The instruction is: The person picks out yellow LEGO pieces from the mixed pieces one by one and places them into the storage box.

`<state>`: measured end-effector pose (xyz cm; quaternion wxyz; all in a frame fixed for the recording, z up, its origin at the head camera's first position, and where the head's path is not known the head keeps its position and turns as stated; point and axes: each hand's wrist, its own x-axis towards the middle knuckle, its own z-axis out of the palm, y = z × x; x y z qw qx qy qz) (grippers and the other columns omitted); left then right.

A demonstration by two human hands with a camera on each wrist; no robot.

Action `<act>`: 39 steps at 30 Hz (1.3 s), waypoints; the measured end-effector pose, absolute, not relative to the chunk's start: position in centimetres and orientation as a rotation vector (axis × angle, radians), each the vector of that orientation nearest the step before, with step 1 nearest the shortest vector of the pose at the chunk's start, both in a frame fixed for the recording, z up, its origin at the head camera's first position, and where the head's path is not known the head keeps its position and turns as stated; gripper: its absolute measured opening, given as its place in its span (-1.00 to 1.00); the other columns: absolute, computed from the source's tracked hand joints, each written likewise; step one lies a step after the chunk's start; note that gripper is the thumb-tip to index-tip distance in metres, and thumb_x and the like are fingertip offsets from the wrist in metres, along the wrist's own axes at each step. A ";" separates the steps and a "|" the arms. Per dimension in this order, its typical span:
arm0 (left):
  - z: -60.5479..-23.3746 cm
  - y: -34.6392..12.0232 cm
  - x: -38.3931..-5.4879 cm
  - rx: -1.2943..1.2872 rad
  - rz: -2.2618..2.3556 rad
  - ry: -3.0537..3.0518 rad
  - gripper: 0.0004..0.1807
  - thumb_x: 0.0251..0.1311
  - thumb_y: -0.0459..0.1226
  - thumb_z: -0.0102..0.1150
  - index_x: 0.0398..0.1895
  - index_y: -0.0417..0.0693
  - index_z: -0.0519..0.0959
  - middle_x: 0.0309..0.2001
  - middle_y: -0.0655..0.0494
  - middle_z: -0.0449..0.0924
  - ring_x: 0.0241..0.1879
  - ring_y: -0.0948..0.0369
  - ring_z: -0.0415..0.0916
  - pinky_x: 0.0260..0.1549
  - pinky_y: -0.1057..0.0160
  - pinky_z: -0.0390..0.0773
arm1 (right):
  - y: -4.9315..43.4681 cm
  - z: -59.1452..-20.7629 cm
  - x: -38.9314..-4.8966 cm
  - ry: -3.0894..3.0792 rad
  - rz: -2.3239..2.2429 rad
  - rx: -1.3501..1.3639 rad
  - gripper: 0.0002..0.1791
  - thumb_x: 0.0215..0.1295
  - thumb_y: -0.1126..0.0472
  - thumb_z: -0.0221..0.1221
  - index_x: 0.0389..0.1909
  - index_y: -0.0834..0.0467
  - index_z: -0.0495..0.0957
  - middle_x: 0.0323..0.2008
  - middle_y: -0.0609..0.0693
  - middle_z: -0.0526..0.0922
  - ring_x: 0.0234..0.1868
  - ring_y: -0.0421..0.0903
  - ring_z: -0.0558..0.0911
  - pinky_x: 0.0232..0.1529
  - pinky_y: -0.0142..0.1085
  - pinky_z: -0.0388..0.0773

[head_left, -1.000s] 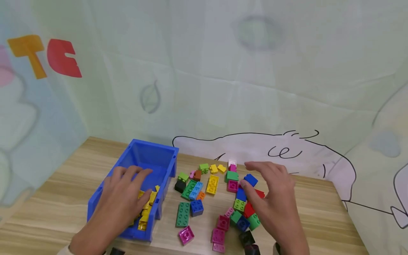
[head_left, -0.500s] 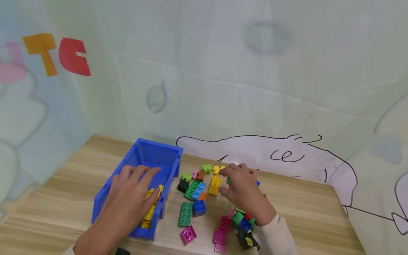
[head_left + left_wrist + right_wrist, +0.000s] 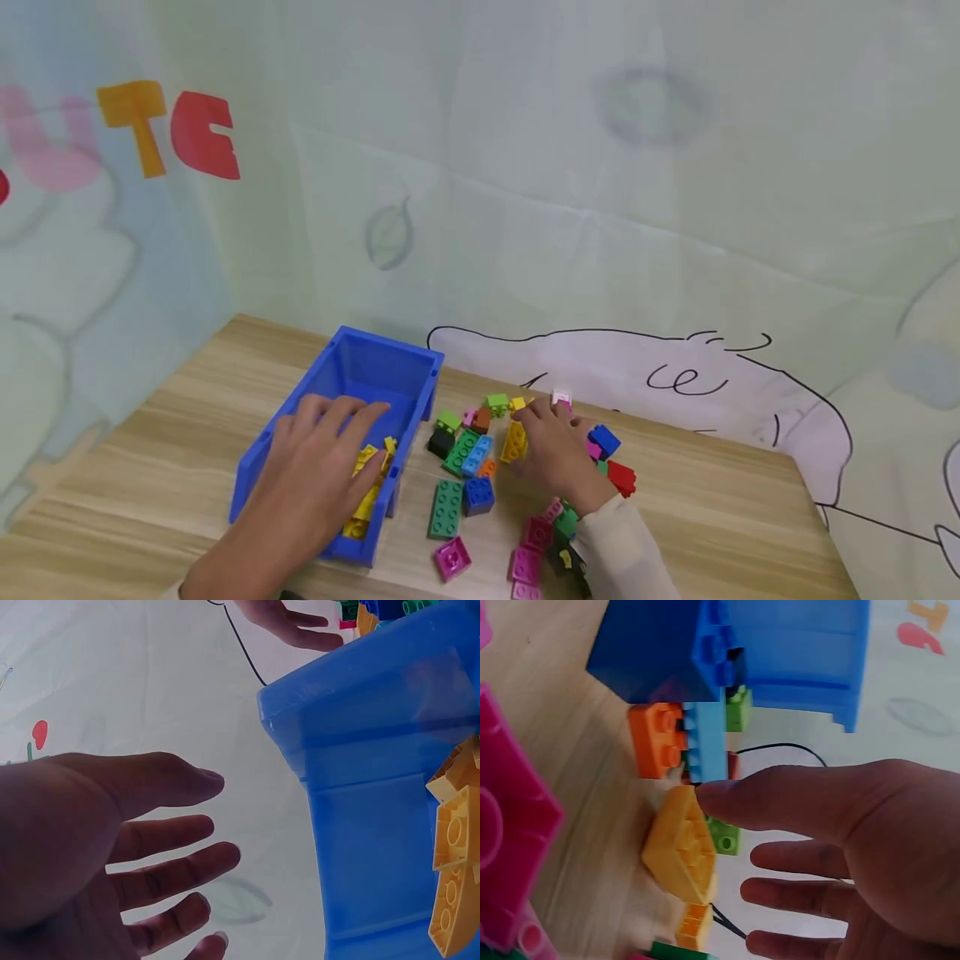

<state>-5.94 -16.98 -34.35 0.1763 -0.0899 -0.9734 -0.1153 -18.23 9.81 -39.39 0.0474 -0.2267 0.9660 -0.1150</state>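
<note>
On the wooden table (image 3: 750, 508) seen from the head camera, a blue bin (image 3: 352, 379) stood near the left edge, with bare wood to its left and front. The left hand (image 3: 318, 467) lay over the bin's open top with fingers spread and straight, holding nothing, above the yellow bricks (image 3: 367, 500) inside. Just right of the bin lay a scatter of bricks; the right hand (image 3: 555, 450) rested among them, its fingertips at a tilted yellow brick (image 3: 514, 442). The table's right side was bare up to its edge.

In the left wrist view, the left hand (image 3: 97, 855) hovered with loose, separated fingers beside the bin's blue wall (image 3: 375, 810), yellow bricks (image 3: 454, 855) showing at the right.

In the right wrist view, the right hand (image 3: 840, 840) had its thumb touching the yellow brick (image 3: 681, 851); the other fingers stayed apart from it, so no firm grasp showed. An orange brick (image 3: 654, 741) and a blue brick (image 3: 667, 649) lay close alongside.
</note>
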 end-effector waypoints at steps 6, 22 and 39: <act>-34.4 -17.1 -5.8 -0.258 -0.328 -2.747 -0.39 0.12 -0.09 0.48 0.24 -0.07 0.56 0.09 -0.08 0.56 0.05 -0.11 0.36 -0.13 -0.15 0.40 | 9.4 -40.4 -18.4 2.929 -0.320 -0.663 -0.25 0.02 0.11 0.54 0.26 0.18 0.50 0.23 0.15 0.47 0.25 0.22 0.35 0.07 0.23 0.24; -34.6 -17.1 -5.7 -0.258 -0.320 -2.743 -0.41 0.13 -0.09 0.47 0.21 -0.09 0.58 0.04 -0.09 0.58 0.02 -0.11 0.38 -0.14 -0.15 0.41 | 9.8 -40.5 -18.0 2.962 -0.316 -0.633 -0.27 -0.01 0.17 0.56 0.24 0.14 0.52 0.22 0.15 0.49 0.23 0.21 0.36 0.11 0.24 0.23; -35.0 -18.2 -5.7 -0.276 -0.359 -2.687 -0.43 0.06 -0.20 0.51 0.16 -0.15 0.60 0.02 -0.12 0.59 -0.02 -0.13 0.41 -0.09 -0.21 0.41 | 5.7 -31.5 -13.6 2.967 -0.640 -1.137 -0.31 0.16 0.03 0.46 0.31 0.03 0.46 0.24 -0.08 0.46 0.25 0.01 0.29 0.16 0.23 0.12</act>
